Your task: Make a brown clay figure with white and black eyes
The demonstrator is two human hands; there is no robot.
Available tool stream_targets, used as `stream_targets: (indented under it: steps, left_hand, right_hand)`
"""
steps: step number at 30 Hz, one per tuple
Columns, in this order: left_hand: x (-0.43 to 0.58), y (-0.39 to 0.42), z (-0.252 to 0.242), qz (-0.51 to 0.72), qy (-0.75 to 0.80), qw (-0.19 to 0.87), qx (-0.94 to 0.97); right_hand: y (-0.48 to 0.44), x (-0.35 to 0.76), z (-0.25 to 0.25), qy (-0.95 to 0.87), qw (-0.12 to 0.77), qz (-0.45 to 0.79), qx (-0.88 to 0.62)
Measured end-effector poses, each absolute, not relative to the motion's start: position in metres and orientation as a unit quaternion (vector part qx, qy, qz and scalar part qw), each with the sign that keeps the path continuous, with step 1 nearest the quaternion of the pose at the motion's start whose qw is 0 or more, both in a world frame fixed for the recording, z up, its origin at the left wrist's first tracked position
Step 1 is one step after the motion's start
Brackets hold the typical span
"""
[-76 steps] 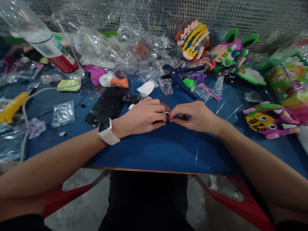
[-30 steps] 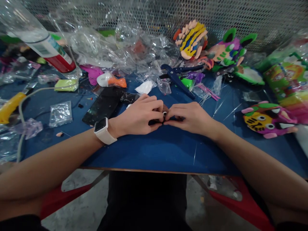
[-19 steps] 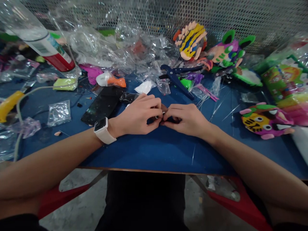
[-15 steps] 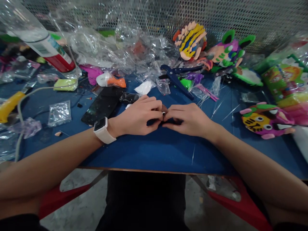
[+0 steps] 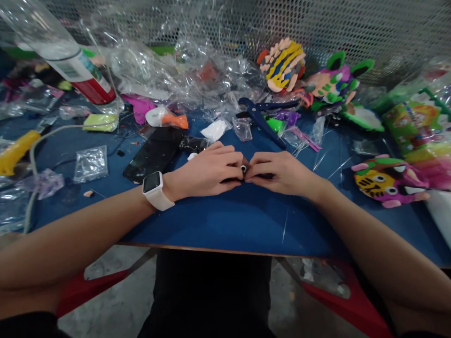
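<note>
Fingers (image 5: 232,159) of the left hand (image 5: 206,171) were bunched together and clamped on a small brown piece (image 5: 247,164) with a googly eye (image 5: 244,169), while the right hand (image 5: 283,173) had its thumb and forefinger pinched on the piece's right side. Most of the piece was hidden by the knuckles, so you couldn't really make out the exact grip. It sat right between the two hands, roughly mid-table, well back from the front edge (image 5: 218,249).

Elbow room was decent toward the person: a broad strip of blue tabletop (image 5: 229,223) ran from under the wrists to that edge, with just a thin shiny strand off to the right. Behind the hands it got tight, though. White lump in clear wrap (image 5: 214,129) just beyond the left knuckles, blue pliers (image 5: 262,122) past the right ones, then crumpled plastic (image 5: 172,70) piled against the perforated panel (image 5: 225,21).

Left side was kinda boxed in too: a black slab (image 5: 155,152) lay near the wrist with the watch (image 5: 153,183), and a yellow-handled knife (image 5: 19,152) farther out. Over on the right, a colorful clay face (image 5: 389,180) lay well apart from the right hand, leaving a decent gap.
</note>
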State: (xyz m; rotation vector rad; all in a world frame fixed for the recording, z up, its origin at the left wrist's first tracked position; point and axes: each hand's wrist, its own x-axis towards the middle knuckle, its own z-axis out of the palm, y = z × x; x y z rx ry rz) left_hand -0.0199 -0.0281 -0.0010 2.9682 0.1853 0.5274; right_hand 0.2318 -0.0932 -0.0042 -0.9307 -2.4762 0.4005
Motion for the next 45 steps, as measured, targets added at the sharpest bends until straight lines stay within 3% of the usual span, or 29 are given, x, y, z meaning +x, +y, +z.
stream_targets:
  steps: [39,42,45]
  left_hand:
    - [-0.024,-0.021,0.001,0.187,0.07,0.053,0.978]
    - [-0.027,-0.017,0.007,0.23,0.137,0.023,0.963]
    - [-0.031,-0.015,0.018,0.174,0.169,-0.069,0.968]
  right_hand:
    - [-0.087,0.237,-0.007,-0.889,0.271,0.185,-0.318]
    - [-0.088,0.237,-0.003,-0.864,0.319,0.172,-0.35]
    - [-0.089,0.237,-0.002,-0.846,0.351,0.145,-0.374]
